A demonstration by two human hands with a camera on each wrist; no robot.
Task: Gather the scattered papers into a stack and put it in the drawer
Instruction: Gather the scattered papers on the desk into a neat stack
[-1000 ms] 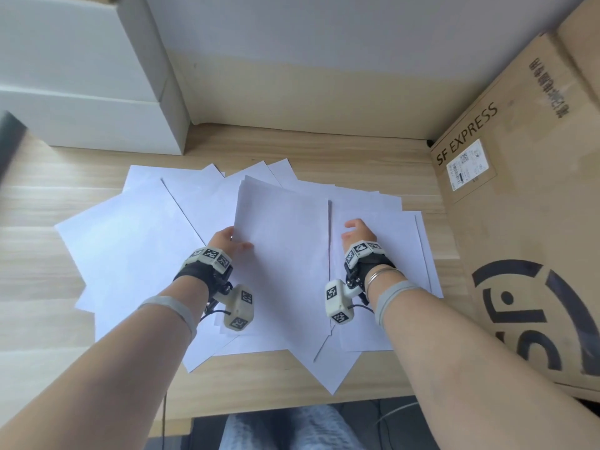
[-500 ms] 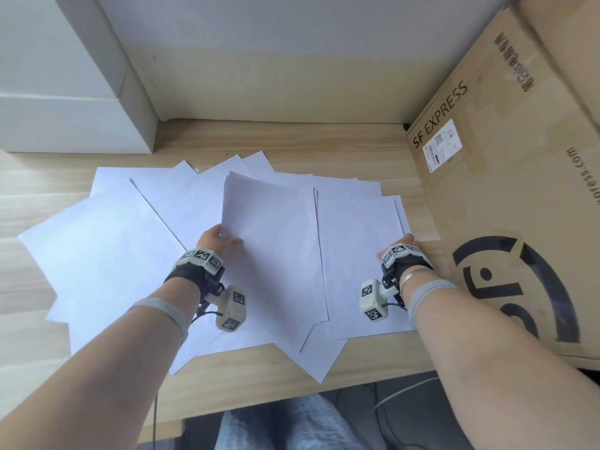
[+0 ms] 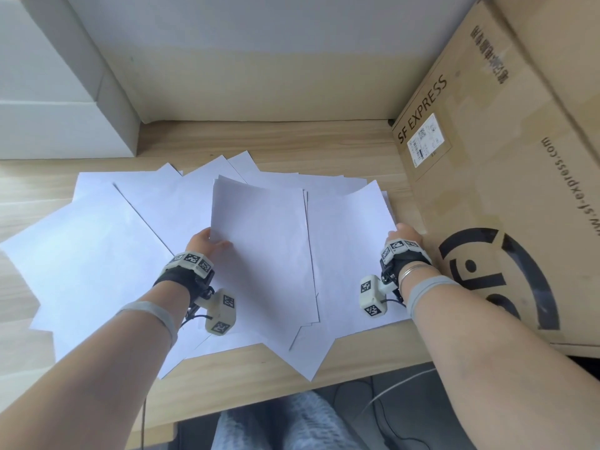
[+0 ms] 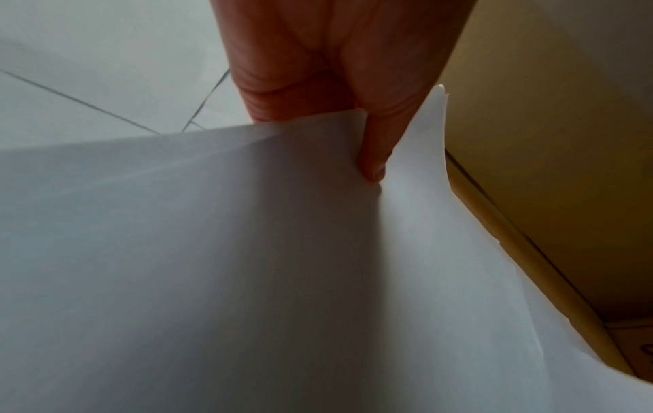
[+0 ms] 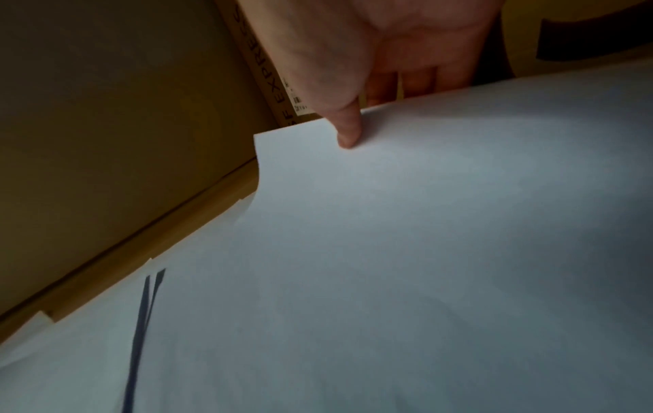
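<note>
Several white paper sheets (image 3: 97, 241) lie fanned over the wooden desk (image 3: 292, 147). My left hand (image 3: 207, 245) pinches the left edge of a small stack of sheets (image 3: 259, 248) in the middle, thumb on top; the left wrist view shows the thumb (image 4: 374, 156) pressed onto the stack (image 4: 212, 251). My right hand (image 3: 404, 237) pinches the right edge of a sheet (image 3: 350, 241) on the right, whose far corner curls up. The right wrist view shows the thumb (image 5: 348, 131) on top of that sheet (image 5: 388, 251) and the fingers under it. No drawer is in view.
A large cardboard box (image 3: 506, 164) marked SF EXPRESS stands against the right side, touching my right hand's knuckles. White boxes (image 3: 58, 92) sit at the back left. The desk's front edge (image 3: 259, 397) runs just above my knees.
My right hand slid from the middle of the right sheet out to its right edge and took hold of it, lifting it. My left hand kept its hold on the middle stack.
</note>
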